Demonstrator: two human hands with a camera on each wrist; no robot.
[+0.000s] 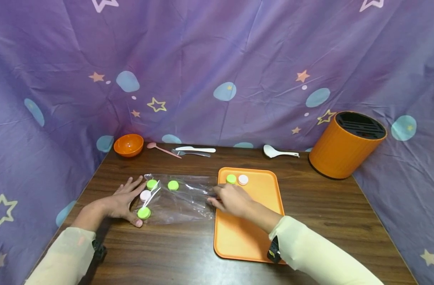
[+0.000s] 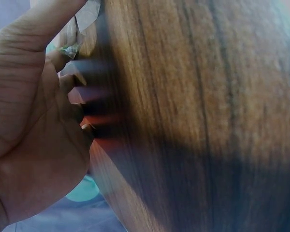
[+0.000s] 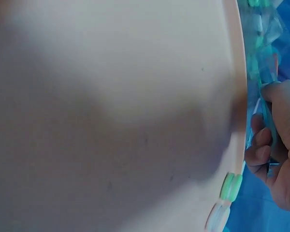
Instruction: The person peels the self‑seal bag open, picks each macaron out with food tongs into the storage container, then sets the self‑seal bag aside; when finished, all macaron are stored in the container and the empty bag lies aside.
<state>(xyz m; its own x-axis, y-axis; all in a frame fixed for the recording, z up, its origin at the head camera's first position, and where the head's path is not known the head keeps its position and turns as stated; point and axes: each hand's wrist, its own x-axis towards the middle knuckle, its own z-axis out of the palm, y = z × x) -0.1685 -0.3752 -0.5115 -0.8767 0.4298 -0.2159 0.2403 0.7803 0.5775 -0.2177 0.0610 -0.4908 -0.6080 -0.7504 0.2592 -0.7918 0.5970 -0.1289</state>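
Four discs (image 1: 173, 185) lie in or under the clear plastic bag (image 1: 181, 204), between the left edges of the desk (image 1: 160, 253) and orange tray (image 1: 243, 239). Our right hand (image 1: 235, 200) pinches the bag's tray-side end; our left hand (image 1: 123, 201) is spread wide opposite. We should keep the plastic flat, tension even.

- Clear plastic bag (image 1: 188, 202): crinkled, spread left of the orange tray (image 1: 250, 241), one end beside its rim.
- Three green discs (image 1: 173, 185) and one whitish disc (image 1: 145, 195): flat, left of the tray.
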